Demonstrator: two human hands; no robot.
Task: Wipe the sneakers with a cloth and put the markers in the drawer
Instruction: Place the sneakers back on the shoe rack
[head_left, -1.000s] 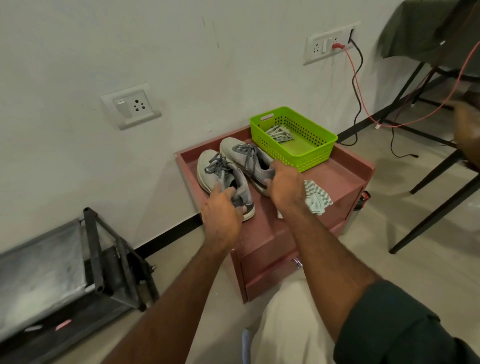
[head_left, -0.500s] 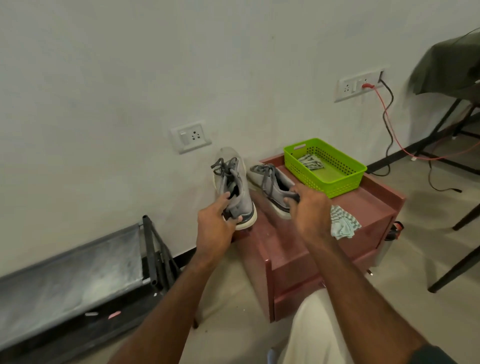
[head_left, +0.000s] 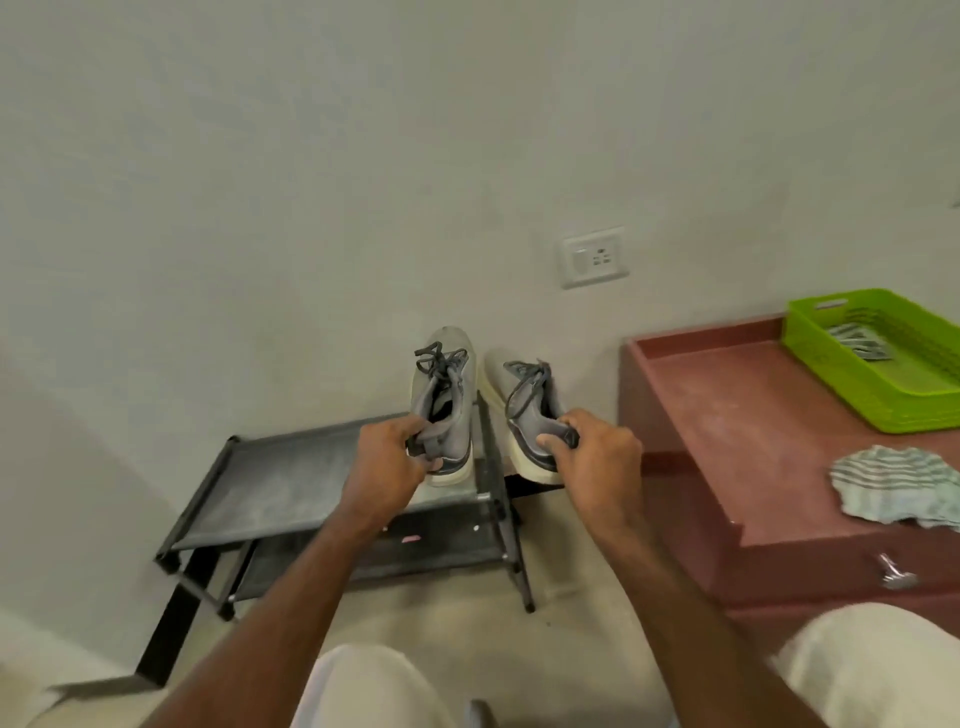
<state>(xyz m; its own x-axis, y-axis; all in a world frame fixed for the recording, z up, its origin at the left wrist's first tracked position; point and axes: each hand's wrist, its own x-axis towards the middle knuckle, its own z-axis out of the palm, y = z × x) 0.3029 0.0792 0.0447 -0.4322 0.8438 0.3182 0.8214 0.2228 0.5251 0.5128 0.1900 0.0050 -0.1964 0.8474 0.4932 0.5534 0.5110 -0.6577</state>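
I hold two grey sneakers with dark laces and white soles in the air, toes pointing at the wall. My left hand (head_left: 387, 462) grips the heel of the left sneaker (head_left: 445, 400) above the right end of a dark metal shoe rack (head_left: 291, 483). My right hand (head_left: 597, 457) grips the heel of the right sneaker (head_left: 524, 410), just right of the rack. A striped grey-white cloth (head_left: 898, 488) lies on the red-brown drawer cabinet (head_left: 727, 415) at the right. No markers are visible.
A green plastic basket (head_left: 852, 364) with a folded striped cloth in it sits at the cabinet's back right. A metal drawer handle (head_left: 893, 571) shows on the cabinet front. A wall socket (head_left: 595, 257) is above the sneakers. My knees fill the bottom edge.
Both sneakers have been lifted off the cabinet top and carried left toward the shoe rack. The view has swung left with them, so the cabinet now sits at the right.
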